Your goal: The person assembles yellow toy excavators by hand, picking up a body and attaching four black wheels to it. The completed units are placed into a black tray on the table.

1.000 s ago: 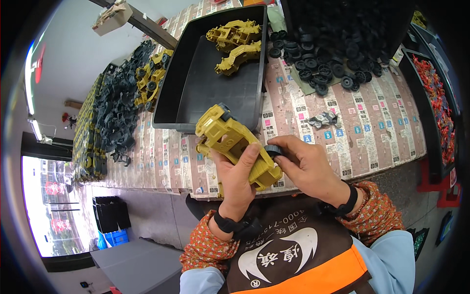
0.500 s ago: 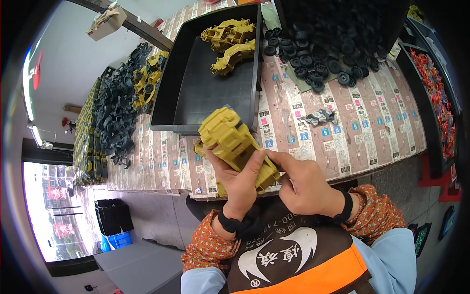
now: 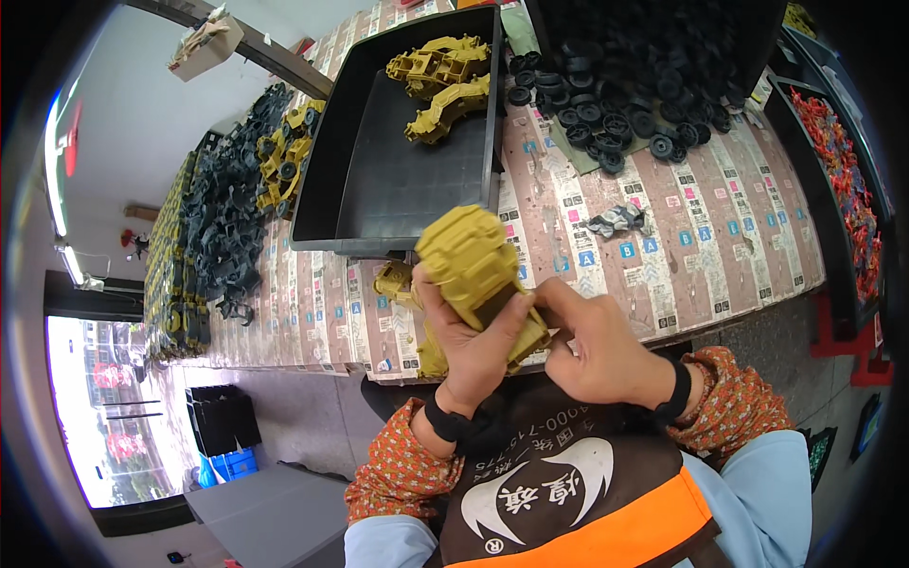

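A yellow plastic toy truck body [image 3: 471, 254] is gripped in my left hand [image 3: 475, 355], tilted above the table's near edge. My left thumb lies along its side. My right hand [image 3: 606, 350] is closed at the truck's lower right end, its thumb and forefinger touching that edge. Whatever the right fingertips pinch is too small or hidden to make out. Behind my left hand, more yellow toy parts [image 3: 396, 282] lie on the table, partly covered by the hand and the truck.
A black tray [image 3: 398, 204] holds several yellow truck bodies. Black wheels [image 3: 611, 128] are heaped at the back right, dark plastic parts [image 3: 222, 208] at the left. A crumpled grey-white piece [image 3: 617, 221] lies on the paper-covered table [image 3: 682, 275]. A bin of red pieces [image 3: 838, 189] stands far right.
The toy truck has shifted right and been turned in my left hand, so its top faces more upward. My right hand has stayed at its lower end, moving slightly.
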`<action>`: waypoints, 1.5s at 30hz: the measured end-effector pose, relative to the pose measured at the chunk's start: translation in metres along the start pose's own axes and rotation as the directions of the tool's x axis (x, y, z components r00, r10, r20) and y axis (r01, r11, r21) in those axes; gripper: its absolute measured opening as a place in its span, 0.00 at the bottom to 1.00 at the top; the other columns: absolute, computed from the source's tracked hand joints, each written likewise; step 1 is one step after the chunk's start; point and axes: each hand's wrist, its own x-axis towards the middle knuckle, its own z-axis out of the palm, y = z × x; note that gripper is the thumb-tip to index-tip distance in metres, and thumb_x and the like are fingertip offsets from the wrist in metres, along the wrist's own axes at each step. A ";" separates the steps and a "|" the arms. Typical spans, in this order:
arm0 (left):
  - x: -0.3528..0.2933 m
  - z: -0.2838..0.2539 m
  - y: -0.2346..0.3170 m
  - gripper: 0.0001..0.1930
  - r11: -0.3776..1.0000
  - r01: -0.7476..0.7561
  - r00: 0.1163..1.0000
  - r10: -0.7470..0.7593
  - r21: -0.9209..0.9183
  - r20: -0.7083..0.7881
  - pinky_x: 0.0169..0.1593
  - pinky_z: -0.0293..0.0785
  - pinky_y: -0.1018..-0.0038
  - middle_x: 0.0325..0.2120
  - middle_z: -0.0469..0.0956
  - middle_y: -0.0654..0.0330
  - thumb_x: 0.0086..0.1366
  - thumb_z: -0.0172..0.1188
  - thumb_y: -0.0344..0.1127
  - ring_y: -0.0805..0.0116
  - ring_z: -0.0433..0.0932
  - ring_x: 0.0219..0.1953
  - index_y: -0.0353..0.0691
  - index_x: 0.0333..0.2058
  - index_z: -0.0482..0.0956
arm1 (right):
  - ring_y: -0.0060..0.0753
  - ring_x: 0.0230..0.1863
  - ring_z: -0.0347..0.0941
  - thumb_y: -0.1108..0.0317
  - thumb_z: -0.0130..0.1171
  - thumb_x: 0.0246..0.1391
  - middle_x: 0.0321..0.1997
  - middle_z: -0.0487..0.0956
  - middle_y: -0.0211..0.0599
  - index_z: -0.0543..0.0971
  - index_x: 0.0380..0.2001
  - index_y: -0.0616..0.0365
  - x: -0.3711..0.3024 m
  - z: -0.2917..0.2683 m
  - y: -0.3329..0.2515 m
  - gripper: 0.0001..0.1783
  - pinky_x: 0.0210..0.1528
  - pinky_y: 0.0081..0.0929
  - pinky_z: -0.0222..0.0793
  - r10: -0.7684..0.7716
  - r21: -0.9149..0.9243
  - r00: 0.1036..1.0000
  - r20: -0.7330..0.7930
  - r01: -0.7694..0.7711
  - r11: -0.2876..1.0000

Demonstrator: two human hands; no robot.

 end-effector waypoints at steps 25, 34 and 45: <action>0.033 -0.014 0.024 0.48 0.853 0.193 0.963 -0.069 -0.486 0.262 0.74 0.59 0.55 0.71 0.60 0.46 0.60 0.72 0.32 0.54 0.65 0.70 0.47 0.74 0.52 | 0.33 0.29 0.82 0.61 0.68 0.63 0.38 0.80 0.40 0.68 0.48 0.57 -0.005 -0.041 0.028 0.21 0.26 0.27 0.81 0.496 0.826 0.818 0.292 -0.477 0.299; 0.028 -0.010 0.017 0.37 0.788 0.284 0.957 -0.201 -0.546 0.208 0.63 0.77 0.55 0.70 0.63 0.51 0.70 0.65 0.44 0.56 0.72 0.65 0.44 0.71 0.58 | 0.30 0.37 0.80 0.62 0.68 0.60 0.42 0.83 0.36 0.78 0.50 0.58 0.019 -0.068 0.022 0.19 0.38 0.30 0.77 0.173 0.147 0.933 0.314 -0.228 0.962; 0.020 -0.013 0.034 0.31 0.788 0.391 0.920 -0.325 -0.475 0.218 0.55 0.84 0.52 0.62 0.70 0.49 0.71 0.61 0.34 0.47 0.77 0.60 0.44 0.68 0.58 | 0.44 0.47 0.76 0.78 0.60 0.50 0.40 0.75 0.38 0.82 0.39 0.54 0.115 -0.131 0.111 0.12 0.44 0.43 0.77 -0.272 -0.857 0.956 -0.111 0.047 0.513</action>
